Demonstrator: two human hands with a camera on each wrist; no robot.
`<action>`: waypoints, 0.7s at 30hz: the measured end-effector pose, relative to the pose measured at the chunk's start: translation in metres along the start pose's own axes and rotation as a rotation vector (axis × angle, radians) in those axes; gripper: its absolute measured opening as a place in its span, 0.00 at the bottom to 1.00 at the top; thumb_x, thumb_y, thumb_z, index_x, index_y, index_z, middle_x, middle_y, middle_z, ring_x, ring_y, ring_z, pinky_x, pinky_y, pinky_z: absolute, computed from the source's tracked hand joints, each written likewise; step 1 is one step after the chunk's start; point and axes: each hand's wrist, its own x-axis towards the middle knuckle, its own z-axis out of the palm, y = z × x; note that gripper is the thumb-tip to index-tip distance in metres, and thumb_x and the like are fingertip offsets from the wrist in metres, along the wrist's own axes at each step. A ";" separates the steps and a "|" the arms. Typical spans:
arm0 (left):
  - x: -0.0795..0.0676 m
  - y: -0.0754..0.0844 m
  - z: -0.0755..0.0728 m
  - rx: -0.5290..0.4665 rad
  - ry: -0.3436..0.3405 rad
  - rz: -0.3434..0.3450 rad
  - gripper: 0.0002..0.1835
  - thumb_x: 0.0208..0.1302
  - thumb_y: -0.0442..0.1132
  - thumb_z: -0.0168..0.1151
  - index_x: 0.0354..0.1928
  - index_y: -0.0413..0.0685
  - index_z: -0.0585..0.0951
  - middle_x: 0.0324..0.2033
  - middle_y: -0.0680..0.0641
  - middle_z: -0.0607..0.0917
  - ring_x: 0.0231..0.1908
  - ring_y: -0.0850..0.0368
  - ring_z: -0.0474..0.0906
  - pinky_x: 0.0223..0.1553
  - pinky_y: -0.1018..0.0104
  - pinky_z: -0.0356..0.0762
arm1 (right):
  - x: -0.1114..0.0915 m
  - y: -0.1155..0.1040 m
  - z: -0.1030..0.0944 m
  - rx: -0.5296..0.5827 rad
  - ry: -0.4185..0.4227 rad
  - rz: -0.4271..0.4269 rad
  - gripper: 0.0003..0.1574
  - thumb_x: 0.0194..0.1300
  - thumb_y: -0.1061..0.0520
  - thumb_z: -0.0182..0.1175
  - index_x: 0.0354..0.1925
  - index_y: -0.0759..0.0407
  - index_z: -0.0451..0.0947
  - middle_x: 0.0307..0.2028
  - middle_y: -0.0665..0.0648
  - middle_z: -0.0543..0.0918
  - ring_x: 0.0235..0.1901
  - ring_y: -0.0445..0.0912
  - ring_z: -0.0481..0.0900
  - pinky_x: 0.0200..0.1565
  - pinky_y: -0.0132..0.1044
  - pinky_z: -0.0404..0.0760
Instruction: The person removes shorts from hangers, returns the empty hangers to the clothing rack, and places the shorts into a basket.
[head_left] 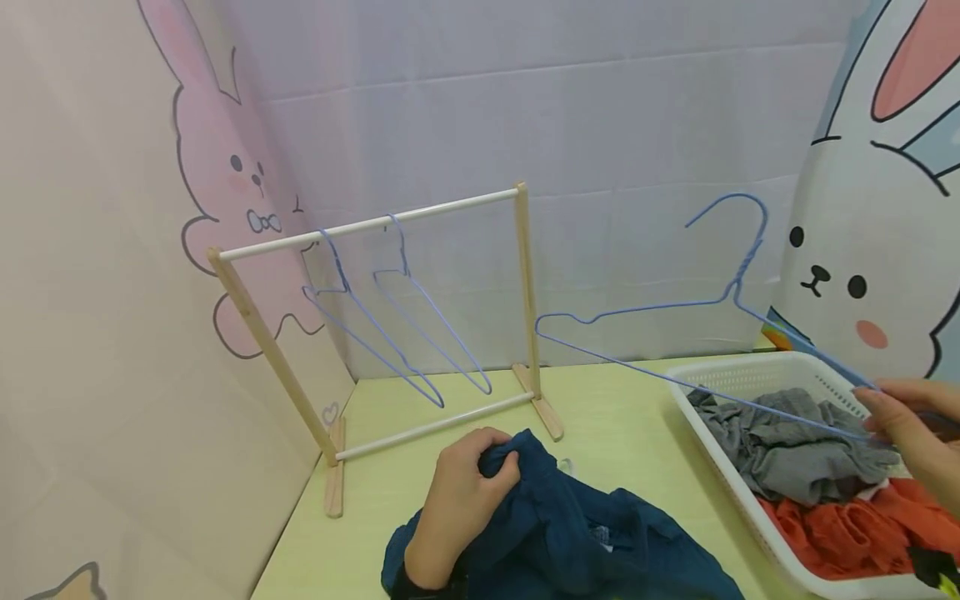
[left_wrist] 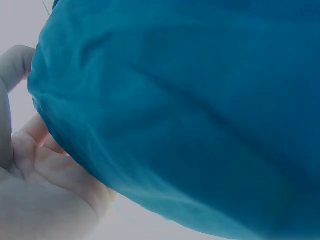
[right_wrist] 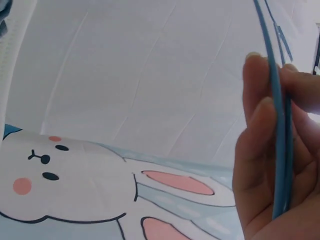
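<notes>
A dark blue garment lies bunched at the front of the table, and my left hand pinches its upper edge between thumb and fingers. In the left wrist view the blue cloth fills most of the picture, with the palm beside it. At the right, my right hand grips one end of a blue wire hanger, which is raised with its hook up and overlaps the basket. The right wrist view shows the hanger's wires between the thumb and fingers.
A wood-and-white rack stands at the back left, with two blue hangers on its top bar. The white basket at the right holds grey clothes and orange-red clothes. A rabbit-print cloth hangs behind.
</notes>
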 end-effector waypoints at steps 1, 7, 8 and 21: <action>0.000 -0.001 0.003 0.009 0.003 0.001 0.08 0.65 0.37 0.69 0.45 0.56 0.87 0.42 0.58 0.88 0.40 0.65 0.84 0.44 0.65 0.84 | 0.004 -0.008 0.002 -0.009 -0.030 0.017 0.06 0.69 0.69 0.64 0.37 0.61 0.87 0.23 0.17 0.69 0.18 0.17 0.68 0.20 0.15 0.66; -0.004 -0.009 0.023 0.055 -0.030 -0.039 0.13 0.60 0.33 0.67 0.42 0.60 0.86 0.39 0.58 0.86 0.33 0.65 0.79 0.37 0.66 0.80 | 0.023 -0.050 0.019 -0.127 -0.228 0.028 0.11 0.74 0.61 0.63 0.45 0.70 0.84 0.23 0.53 0.84 0.18 0.26 0.68 0.25 0.25 0.72; -0.006 -0.011 0.026 0.066 -0.043 -0.055 0.13 0.59 0.32 0.67 0.42 0.61 0.85 0.38 0.58 0.85 0.31 0.66 0.77 0.35 0.66 0.78 | 0.025 -0.056 0.023 -0.132 -0.246 0.010 0.11 0.74 0.59 0.63 0.46 0.68 0.84 0.25 0.59 0.86 0.17 0.26 0.69 0.24 0.27 0.71; -0.025 -0.025 0.065 0.128 -0.380 -0.151 0.16 0.55 0.29 0.70 0.37 0.61 0.80 0.30 0.61 0.73 0.26 0.63 0.67 0.28 0.63 0.68 | 0.052 -0.112 0.097 -0.054 -0.321 -0.234 0.10 0.72 0.61 0.63 0.47 0.64 0.86 0.28 0.54 0.88 0.17 0.36 0.72 0.15 0.35 0.62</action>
